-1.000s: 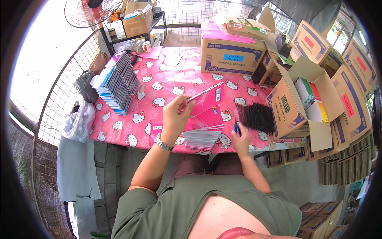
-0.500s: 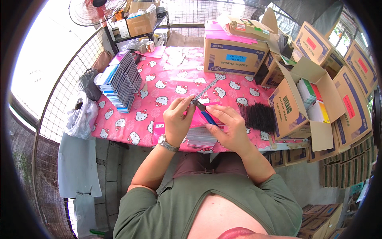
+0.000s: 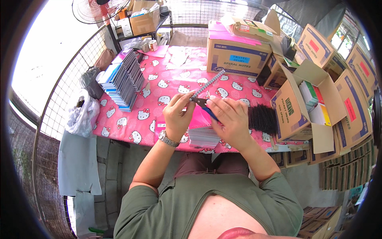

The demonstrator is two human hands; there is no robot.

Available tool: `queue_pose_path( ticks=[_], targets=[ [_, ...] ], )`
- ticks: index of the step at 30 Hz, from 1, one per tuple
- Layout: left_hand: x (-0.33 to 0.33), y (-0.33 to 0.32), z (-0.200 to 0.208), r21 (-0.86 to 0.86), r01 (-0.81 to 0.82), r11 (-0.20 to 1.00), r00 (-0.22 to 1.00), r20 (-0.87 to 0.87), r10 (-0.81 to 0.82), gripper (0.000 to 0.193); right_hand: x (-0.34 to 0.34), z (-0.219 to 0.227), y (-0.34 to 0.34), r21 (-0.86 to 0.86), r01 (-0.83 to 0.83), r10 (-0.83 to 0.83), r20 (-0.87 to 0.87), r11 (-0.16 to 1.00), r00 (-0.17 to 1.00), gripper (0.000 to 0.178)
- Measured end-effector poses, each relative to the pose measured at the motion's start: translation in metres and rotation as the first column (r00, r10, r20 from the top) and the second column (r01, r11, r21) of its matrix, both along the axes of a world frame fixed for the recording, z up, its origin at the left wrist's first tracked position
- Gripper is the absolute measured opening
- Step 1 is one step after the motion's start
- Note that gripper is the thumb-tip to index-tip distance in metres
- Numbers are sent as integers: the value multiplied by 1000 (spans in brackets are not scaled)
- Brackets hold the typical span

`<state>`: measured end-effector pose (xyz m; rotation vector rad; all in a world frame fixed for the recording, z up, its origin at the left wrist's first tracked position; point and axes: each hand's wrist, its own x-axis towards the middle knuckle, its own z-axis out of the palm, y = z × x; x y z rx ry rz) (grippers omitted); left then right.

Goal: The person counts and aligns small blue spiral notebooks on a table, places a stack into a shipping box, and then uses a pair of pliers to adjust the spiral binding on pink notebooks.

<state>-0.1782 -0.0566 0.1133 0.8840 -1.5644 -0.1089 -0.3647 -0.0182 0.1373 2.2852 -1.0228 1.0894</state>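
My left hand (image 3: 178, 115), wearing a wristwatch, is closed on the near end of a spiral notebook (image 3: 210, 83). The notebook is seen along its spine, and its grey coil slants away to the far right. In my right hand (image 3: 232, 121) is a pair of pliers (image 3: 209, 112) with blue handles, its dark jaws at the coil's near end beside my left fingertips. Whether the jaws grip the wire is too small to tell. Below my hands, a stack of paper pads (image 3: 203, 138) sits at the table's front edge, with a pink sheet (image 3: 160, 126) beside it.
A pink patterned cloth covers the table (image 3: 135, 137). Stacked spiral notebooks (image 3: 121, 83) and a white plastic bag (image 3: 81, 115) are at left. Black wire coils (image 3: 262, 118) lie right of my hand, next to an open carton (image 3: 292, 113). Another carton (image 3: 236, 57) stands at the back.
My right hand has turned over the pliers, its fingers now straighter and lying across the handles. The pliers' jaws stay at the coil's end. My left hand keeps its hold.
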Motion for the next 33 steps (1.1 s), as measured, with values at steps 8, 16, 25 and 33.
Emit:
queue_pose_path(
  ticks=[8, 16, 25, 33],
  targets=[
    [-3, -1, -3, -56, -26, 998, 1000, -17, 25, 33, -1, -3, 5, 262, -216, 146, 263, 941, 954, 52],
    [21, -7, 0, -285, -170, 943, 962, 159, 221, 33, -7, -2, 3, 596, -771, -110, 802, 224, 588, 49],
    [115, -67, -91, 360, -536, 763, 556, 831, -2, 24, -118, -207, -29, 903, 58, -377, 119, 427, 918, 51],
    [166, -86, -201, 560, -433, 706, 777, 629, -23, 48, -127, -249, -87, 761, 350, -501, -38, 546, 865, 44]
  ],
)
